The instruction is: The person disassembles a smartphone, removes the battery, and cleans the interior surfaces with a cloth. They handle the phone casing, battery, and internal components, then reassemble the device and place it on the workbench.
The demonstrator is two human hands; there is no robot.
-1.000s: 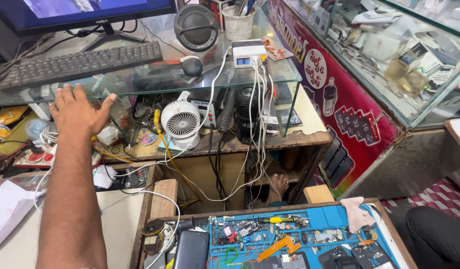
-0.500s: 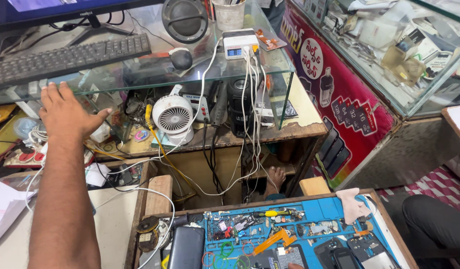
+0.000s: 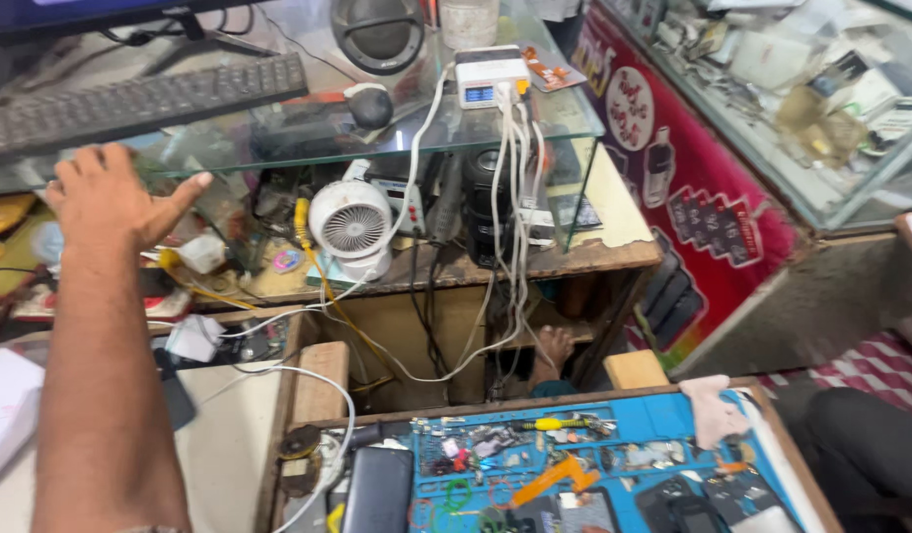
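A glass shelf (image 3: 535, 118) with a keyboard (image 3: 130, 99) hangs above my left hand (image 3: 111, 202), fingers spread, holding nothing, near a small white box (image 3: 201, 254) among cables, beside a white fan (image 3: 352, 227).

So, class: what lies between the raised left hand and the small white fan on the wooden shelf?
In the head view, between the left hand and the white fan lie a small white box, yellow cable and clutter.

Left hand (image 3: 115, 202) spread under glass shelf (image 3: 417, 138), nr white fan (image 3: 350, 229)
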